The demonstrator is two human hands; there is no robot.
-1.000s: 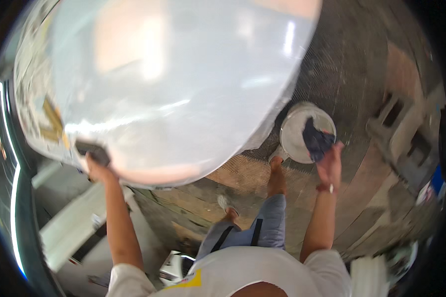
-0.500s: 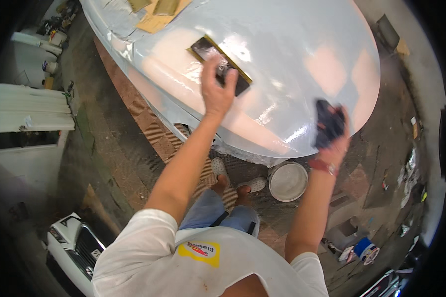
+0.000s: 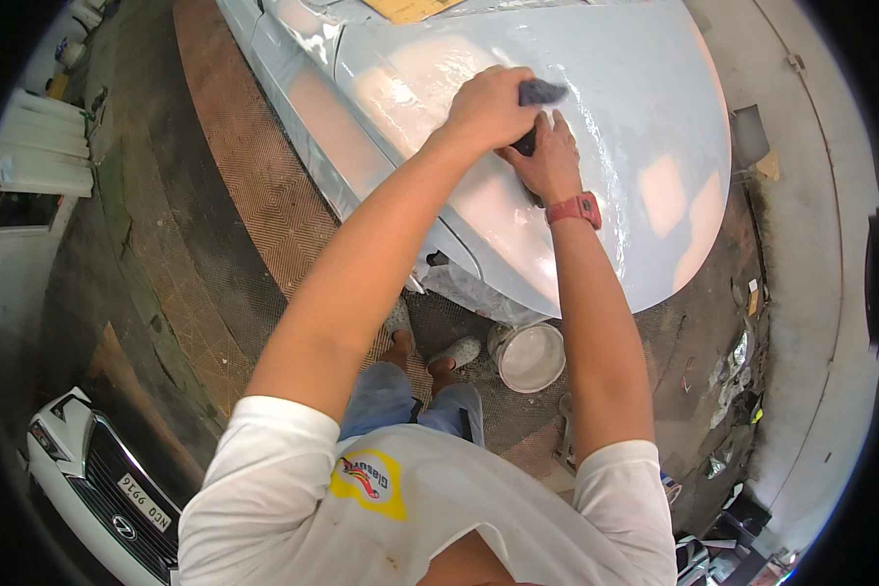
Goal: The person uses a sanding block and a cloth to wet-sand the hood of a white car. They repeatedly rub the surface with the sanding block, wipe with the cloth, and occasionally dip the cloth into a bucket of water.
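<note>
Both my hands are close together over the wet, grey-and-pink car panel point(image 3: 606, 98). My left hand point(image 3: 493, 107) is closed around a dark cloth point(image 3: 542, 93), whose loose end sticks out to the right. Just below and to the right, my right hand point(image 3: 549, 164) lies over a black sanding block point(image 3: 524, 145) with its thumb along the near side. Most of the block is hidden under the fingers. A red watch point(image 3: 576, 209) is on my right wrist. Water streaks glisten on the panel around both hands.
Below the panel's near edge, a round bucket point(image 3: 531, 357) stands on the floor beside my feet. Yellowish cardboard point(image 3: 410, 8) lies at the panel's far side. A white car point(image 3: 98, 479) is at the lower left. Debris lies along the right wall point(image 3: 801, 176).
The cloth has passed from my right hand to my left, and the sanding block from left to right. My hands have come together, and the view has shifted.
</note>
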